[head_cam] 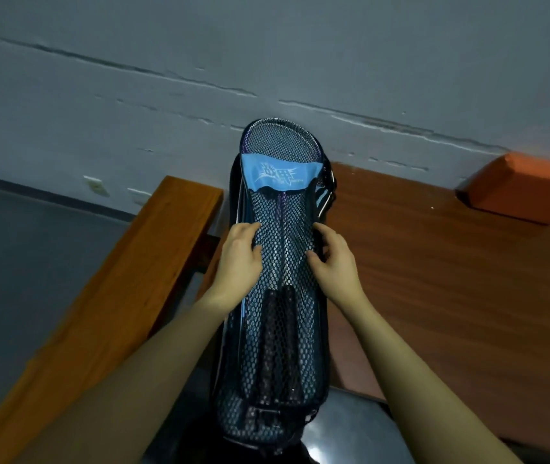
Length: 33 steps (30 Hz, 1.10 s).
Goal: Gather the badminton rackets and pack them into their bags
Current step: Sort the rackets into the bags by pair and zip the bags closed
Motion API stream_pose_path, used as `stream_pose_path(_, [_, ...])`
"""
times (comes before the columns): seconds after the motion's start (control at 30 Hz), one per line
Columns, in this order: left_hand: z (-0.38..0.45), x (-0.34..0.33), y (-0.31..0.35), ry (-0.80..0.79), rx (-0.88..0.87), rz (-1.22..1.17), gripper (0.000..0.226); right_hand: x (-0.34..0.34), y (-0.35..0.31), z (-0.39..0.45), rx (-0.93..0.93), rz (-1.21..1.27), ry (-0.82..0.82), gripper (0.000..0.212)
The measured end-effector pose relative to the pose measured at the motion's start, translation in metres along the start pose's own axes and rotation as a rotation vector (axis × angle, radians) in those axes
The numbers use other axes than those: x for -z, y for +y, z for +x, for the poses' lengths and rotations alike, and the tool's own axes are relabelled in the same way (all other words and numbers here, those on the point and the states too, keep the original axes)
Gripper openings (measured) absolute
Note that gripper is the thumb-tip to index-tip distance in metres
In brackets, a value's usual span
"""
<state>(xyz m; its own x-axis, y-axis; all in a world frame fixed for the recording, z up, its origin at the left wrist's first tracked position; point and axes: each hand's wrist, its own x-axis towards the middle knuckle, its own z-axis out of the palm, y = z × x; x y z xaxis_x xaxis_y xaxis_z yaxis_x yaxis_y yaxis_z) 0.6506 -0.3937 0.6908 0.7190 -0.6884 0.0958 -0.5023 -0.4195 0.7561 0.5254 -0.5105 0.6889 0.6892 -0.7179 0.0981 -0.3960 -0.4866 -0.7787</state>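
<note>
Two forearms come in from the bottom edge, one per side. Left hand & right hand each pinch the mesh of 1 racket bag, fingers curled into the netting, thumbs toward the middle. Bag stands roughly upright btwn the grips, long axis running away from the camera, blue label panel beyond the grips. Inside: 2 dark handles side by side, nearer the camera than the grips; racket heads stick out the far end, pointing at the wall. How many heads, can't tell. Wooden counter to the right of the right grip; orange box well apart, far right.
</note>
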Motion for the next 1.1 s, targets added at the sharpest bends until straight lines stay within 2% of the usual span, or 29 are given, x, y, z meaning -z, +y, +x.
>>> stream_pose_path(0.13, [0.006,0.006,-0.017,-0.031,-0.010,-0.044,0.047,-0.014,-0.006,0.005,-0.070,-0.007,0.068,0.039])
stream_pose_path(0.37, [-0.003,0.011,-0.038,-0.115,-0.011,-0.096,0.055,-0.024,-0.017,-0.014,-0.016,-0.168,0.174,0.033])
stream_pose_path(0.6, [-0.017,0.012,-0.042,-0.101,-0.043,-0.151,0.055,-0.019,-0.020,-0.046,0.029,-0.127,0.302,0.029])
stream_pose_path(0.77, [-0.026,0.012,-0.047,-0.048,-0.064,-0.106,0.048,-0.023,-0.009,-0.057,-0.070,-0.183,0.195,0.036])
stream_pose_path(0.87, [-0.025,0.012,-0.054,-0.083,-0.058,-0.074,0.045,-0.030,-0.002,-0.061,-0.135,-0.259,0.164,0.042])
stream_pose_path(0.97, [-0.024,0.008,-0.065,-0.134,-0.087,0.160,0.044,-0.033,0.004,-0.058,-0.181,-0.329,0.132,0.046])
stream_pose_path(1.03, [-0.024,0.007,-0.073,-0.160,-0.119,0.417,0.051,-0.034,0.009,-0.055,-0.204,-0.371,0.095,0.046])
stream_pose_path(1.1, [-0.026,0.009,-0.076,-0.211,-0.175,0.560,0.059,-0.034,0.015,-0.053,-0.223,-0.406,0.049,0.046])
